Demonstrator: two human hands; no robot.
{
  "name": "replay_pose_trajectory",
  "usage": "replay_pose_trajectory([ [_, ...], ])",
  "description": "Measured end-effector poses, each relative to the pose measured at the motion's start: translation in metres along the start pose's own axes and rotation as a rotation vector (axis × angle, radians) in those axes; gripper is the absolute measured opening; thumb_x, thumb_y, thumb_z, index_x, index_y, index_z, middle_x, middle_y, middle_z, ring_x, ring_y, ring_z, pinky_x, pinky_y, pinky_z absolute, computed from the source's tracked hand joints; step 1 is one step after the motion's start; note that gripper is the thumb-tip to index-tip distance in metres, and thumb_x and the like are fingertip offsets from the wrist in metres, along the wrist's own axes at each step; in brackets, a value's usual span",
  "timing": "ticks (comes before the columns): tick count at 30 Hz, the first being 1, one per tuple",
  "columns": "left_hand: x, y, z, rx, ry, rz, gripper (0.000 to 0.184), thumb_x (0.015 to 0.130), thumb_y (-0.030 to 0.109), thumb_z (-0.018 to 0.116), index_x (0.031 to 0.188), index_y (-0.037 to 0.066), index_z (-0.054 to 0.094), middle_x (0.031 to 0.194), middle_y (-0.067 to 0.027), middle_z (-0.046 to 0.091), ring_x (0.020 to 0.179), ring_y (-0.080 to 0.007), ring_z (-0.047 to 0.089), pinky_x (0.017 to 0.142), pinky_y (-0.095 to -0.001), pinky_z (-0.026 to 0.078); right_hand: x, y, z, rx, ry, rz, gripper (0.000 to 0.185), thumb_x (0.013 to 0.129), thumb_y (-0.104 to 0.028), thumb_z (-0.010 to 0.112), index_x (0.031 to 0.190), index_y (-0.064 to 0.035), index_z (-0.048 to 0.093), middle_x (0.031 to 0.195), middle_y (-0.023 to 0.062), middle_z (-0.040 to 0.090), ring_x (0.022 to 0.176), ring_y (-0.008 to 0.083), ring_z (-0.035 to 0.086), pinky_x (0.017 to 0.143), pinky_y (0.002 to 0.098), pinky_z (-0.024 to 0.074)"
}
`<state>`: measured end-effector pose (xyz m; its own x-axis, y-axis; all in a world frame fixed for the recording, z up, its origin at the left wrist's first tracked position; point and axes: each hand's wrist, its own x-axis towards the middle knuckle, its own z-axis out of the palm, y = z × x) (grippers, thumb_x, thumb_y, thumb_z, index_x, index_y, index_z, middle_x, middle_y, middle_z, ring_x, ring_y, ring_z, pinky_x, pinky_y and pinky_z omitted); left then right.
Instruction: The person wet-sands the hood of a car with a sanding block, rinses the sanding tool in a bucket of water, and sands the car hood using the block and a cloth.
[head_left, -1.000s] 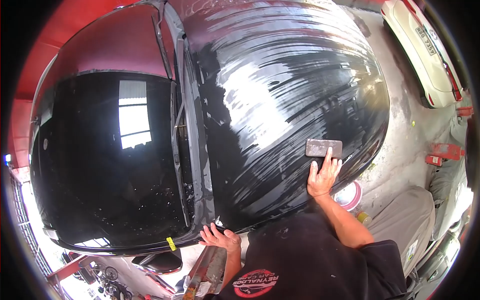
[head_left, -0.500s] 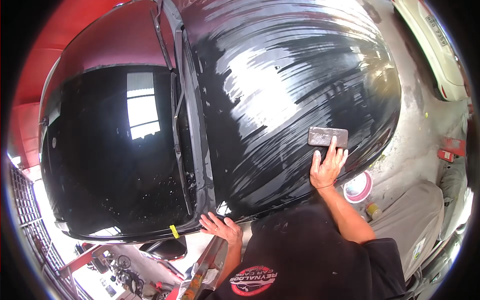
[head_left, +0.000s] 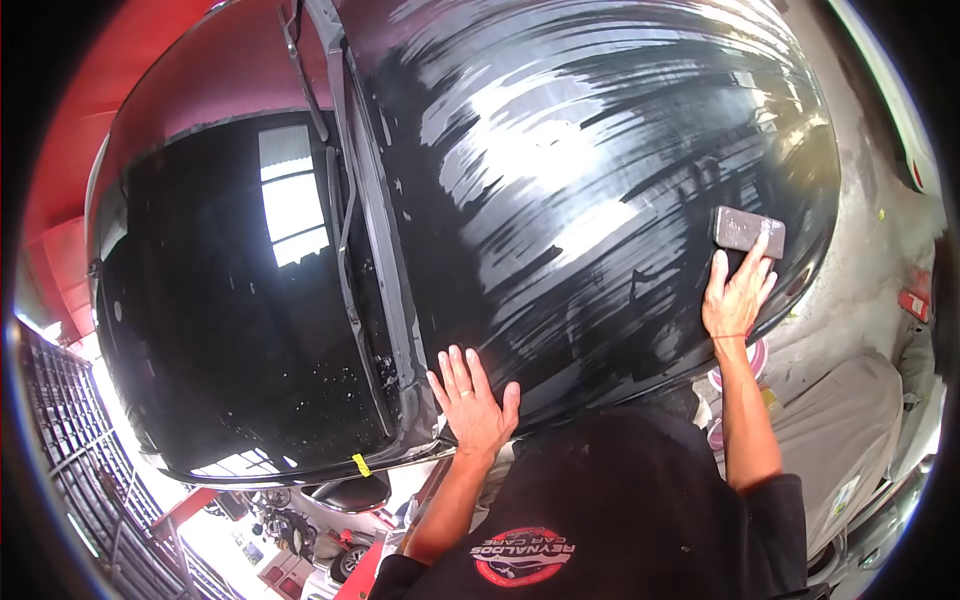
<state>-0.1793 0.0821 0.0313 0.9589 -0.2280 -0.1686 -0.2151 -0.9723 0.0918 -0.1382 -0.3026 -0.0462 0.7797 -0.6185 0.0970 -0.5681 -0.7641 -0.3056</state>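
Observation:
A black car hood (head_left: 560, 300), wet and streaked with grey, fills the middle of the view. My right hand (head_left: 737, 295) is at its front near side, fingers on a flat grey rectangular block (head_left: 749, 232) that lies against the hood. The index finger rests on top of the block, and the thumb and other fingers are at its near edge. My left hand (head_left: 475, 405) lies flat with fingers spread on the hood's near rear corner, holding nothing. The dark windshield (head_left: 230, 320) and its wipers (head_left: 352, 300) are to the left.
Yellow tape (head_left: 361, 465) sticks to the car's near edge beside a side mirror (head_left: 345, 492). A pink-rimmed bucket (head_left: 757, 358) is partly hidden behind my right forearm. Grey covers (head_left: 840, 430) and a red object (head_left: 913, 305) are at the right. A motorcycle (head_left: 285, 525) stands at the lower left.
My right hand and the block have moved right, toward the hood's front. My left hand has shifted from the hood's edge up onto its surface, fingers now spread. The view has shifted slightly.

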Motion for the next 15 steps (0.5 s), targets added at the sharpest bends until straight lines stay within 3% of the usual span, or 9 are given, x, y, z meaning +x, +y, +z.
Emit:
replay_pose_trajectory([
  [6,0.0002,-0.0004,0.0033,0.019,0.013,0.005,0.083,0.097,0.049,0.051,0.155,-0.005,0.026,0.162,-0.0304,0.018,0.15,-0.0497,0.017,0.121,-0.0629,0.011,0.0015,-0.003,-0.0054,0.05,-0.026,0.021,0.081,0.099,-0.038,0.057,0.16,-0.002,0.017,0.156,0.0259,0.038,0.148,0.0429,0.029,0.123,0.053,0.01],
  [15,0.0001,0.0,0.005,0.037,0.022,-0.016,0.082,0.098,0.05,0.048,0.155,-0.005,0.028,0.161,-0.029,0.023,0.15,-0.0487,0.021,0.121,-0.0623,0.013,0.0028,-0.003,-0.0071,0.036,-0.021,-0.002,0.08,0.098,-0.037,0.057,0.159,-0.0005,0.019,0.152,0.0276,0.041,0.144,0.0445,0.035,0.122,0.0541,0.0137],
])
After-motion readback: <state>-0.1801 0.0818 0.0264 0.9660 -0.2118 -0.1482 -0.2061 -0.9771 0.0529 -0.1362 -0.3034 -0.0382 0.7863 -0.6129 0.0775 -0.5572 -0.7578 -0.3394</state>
